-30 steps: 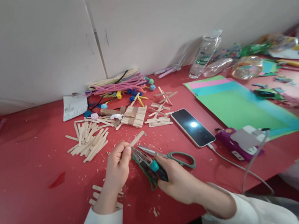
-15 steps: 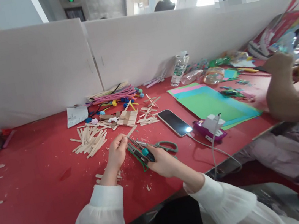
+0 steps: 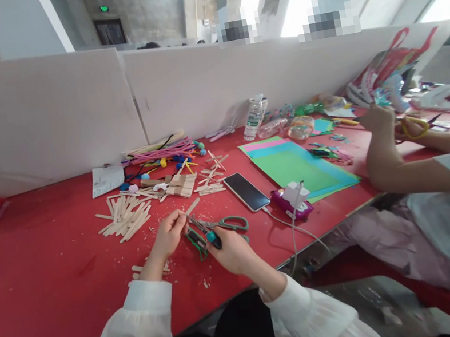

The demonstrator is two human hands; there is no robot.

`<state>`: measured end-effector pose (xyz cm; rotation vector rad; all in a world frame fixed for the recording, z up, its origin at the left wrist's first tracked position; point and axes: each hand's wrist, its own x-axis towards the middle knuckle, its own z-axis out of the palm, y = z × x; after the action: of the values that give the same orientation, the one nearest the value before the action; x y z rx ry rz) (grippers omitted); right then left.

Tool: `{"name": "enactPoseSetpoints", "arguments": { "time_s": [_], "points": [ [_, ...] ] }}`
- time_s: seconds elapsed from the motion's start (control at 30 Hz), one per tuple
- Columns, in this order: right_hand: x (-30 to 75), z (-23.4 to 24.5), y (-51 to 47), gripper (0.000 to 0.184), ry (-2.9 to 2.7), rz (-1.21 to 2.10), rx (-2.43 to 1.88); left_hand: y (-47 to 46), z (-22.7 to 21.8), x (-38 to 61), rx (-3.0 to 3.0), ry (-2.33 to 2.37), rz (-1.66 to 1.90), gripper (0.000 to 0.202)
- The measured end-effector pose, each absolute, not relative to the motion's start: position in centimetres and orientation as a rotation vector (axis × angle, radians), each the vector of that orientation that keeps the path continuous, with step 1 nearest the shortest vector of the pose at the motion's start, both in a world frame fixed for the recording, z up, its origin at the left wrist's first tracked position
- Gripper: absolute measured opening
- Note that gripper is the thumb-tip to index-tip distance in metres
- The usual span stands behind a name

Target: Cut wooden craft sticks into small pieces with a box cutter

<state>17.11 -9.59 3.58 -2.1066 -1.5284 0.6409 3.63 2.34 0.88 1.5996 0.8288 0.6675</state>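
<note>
The left hand point(image 3: 170, 233) is closed in a pinch on one end of a wooden stick point(image 3: 192, 205), so the free end points away over the desk point(image 3: 50, 263). The right hand point(image 3: 231, 251) is wrapped tight around a green-handled cutter point(image 3: 201, 236), whose blades meet the stick near the fingers, probably for a steady cut. Grey scissors point(image 3: 231, 223) lie just beside, and the pile of sticks point(image 3: 124, 218) lies near, to the left.

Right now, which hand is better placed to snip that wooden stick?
Right, most likely: the right hand grips the green-handled cutters, their tip close by the wooden stick, while the left hand only pinches the stick's near end.
</note>
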Motion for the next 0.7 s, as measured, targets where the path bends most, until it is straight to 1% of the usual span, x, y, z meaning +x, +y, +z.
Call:
{"name": "enactPoseSetpoints", "arguments": {
  "time_s": [0.1, 0.17, 0.23, 0.37, 0.47, 0.6, 0.7],
  "points": [
    [17.1, 2.8, -9.6, 0.007, -1.518, 0.681, -2.039, 2.0, 0.5, 3.6, 1.612, 0.854, 0.696, 0.031],
    [17.0, 2.4, -9.9, 0.007, -1.513, 0.726, -1.982, 1.2, 0.8, 3.4, 1.626, 0.878, 0.733, 0.025],
    [16.9, 2.3, -10.5, 0.010, -1.522, 0.769, -1.914, 0.2, 1.5, 3.3, 1.651, 0.898, 0.758, 0.029],
    [17.1, 2.3, -11.8, 0.024, -1.525, 0.816, -1.808, -1.9, 3.5, 3.3, 1.692, 0.934, 0.782, 0.031],
    [17.5, 2.2, -12.5, 0.031, -1.517, 0.802, -1.772, -2.9, 4.6, 3.8, 1.701, 0.950, 0.791, 0.032],
    [18.2, 1.8, -12.6, 0.037, -1.513, 0.770, -1.741, -3.1, 5.2, 4.6, 1.730, 0.969, 0.804, 0.030],
    [18.4, 1.6, -12.4, 0.035, -1.520, 0.769, -1.718, -3.0, 5.2, 4.8, 1.752, 0.978, 0.802, 0.029]
  ]
}}
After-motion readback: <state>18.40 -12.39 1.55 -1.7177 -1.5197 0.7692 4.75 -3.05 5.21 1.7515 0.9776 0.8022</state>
